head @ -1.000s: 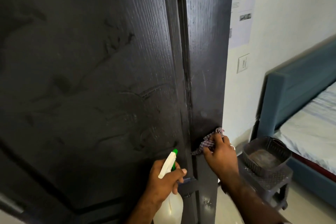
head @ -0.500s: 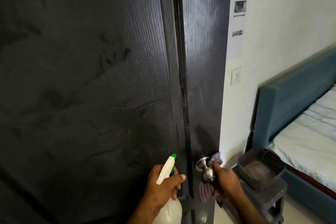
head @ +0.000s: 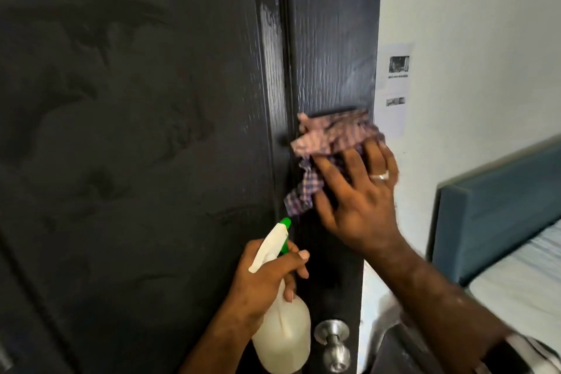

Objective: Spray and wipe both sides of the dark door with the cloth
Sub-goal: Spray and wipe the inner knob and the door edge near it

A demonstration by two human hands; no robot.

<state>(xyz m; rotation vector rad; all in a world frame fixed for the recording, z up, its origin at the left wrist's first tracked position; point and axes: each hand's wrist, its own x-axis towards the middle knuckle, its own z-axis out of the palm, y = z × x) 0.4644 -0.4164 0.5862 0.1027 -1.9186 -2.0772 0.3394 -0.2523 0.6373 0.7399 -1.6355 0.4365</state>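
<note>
The dark wood-grain door fills the left and middle of the view, with wet streaks near its right stile. My right hand presses a crumpled checked cloth flat against the door's right stile, fingers spread. Lower down, my left hand grips the neck of a white spray bottle with a green nozzle tip, pointing up towards the door. A metal door knob sticks out below the right hand.
To the right of the door's edge is a white wall with a printed paper sheet stuck on it. A blue bed headboard and a pale mattress stand at the far right.
My right hand has carried the cloth up from the door knob to the stile well above it. The view has tilted upwards. My left hand still holds the spray bottle.
</note>
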